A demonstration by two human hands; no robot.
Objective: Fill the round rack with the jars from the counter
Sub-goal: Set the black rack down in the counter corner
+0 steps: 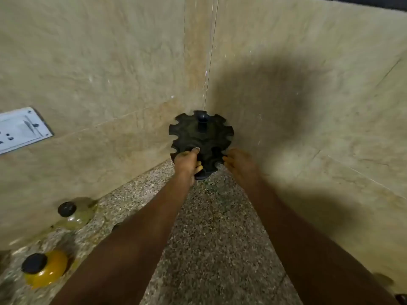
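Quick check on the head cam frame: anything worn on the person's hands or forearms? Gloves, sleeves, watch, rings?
Nothing worn that shows. Both forearms are bare from the bottom edge of the frame up to the wrists: no sleeves, no watch, no bands. The left hand and right hand are gloveless. No rings visible, though the right hand is motion-blurred, so small items there can't be ruled out.

Black round plastic rack point(201, 137) stands on speckled granite counter point(215, 238), far end, in corner where two beige tiled walls point(110, 73) meet. Left hand point(187, 162) grips rack's near-left edge, thumb on top; right hand point(236, 164) at near-right edge, contact unclear (blurred). Clear black-lidded jar w/ pale contents point(74, 213) on counter far left, against left wall. Black-lidded jar w/ yellow contents point(44, 268) nearer camera, before it. White switch plate point(21, 129) on left wall, above jars.
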